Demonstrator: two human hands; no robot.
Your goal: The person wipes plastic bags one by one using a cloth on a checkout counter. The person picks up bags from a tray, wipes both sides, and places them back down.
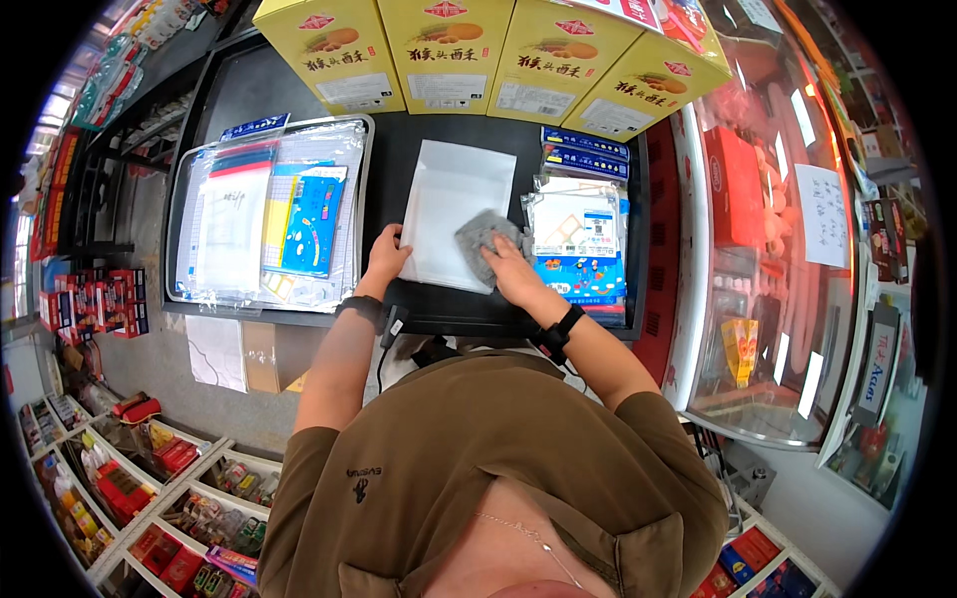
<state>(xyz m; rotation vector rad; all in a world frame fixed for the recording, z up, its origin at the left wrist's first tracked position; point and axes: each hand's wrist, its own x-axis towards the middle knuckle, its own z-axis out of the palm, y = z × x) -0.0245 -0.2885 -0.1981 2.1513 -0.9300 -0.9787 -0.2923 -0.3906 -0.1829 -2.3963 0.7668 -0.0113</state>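
Note:
A stack of translucent white plastic sheets or sleeves (pixel 448 202) lies on the dark table before me, slightly turned. My left hand (pixel 389 256) rests at its lower left edge, fingers and thumb against the side. On its lower right part my right hand (pixel 511 265) presses a grey cloth (pixel 478 238), which is bunched under the fingers and covers that corner. Right of the cloth, close to it, lies a pile of packaged stationery sleeves (pixel 576 220) in clear film. Whether the white item is one piece or several layers, I cannot tell.
At left, a shallow tray (pixel 366 149) holds plastic-wrapped packs and a blue booklet (pixel 306 224). Several yellow cartons (pixel 448 56) line the table's back. A glass display case (pixel 770 299) stands at right. A cable plug (pixel 395 323) hangs at the front edge.

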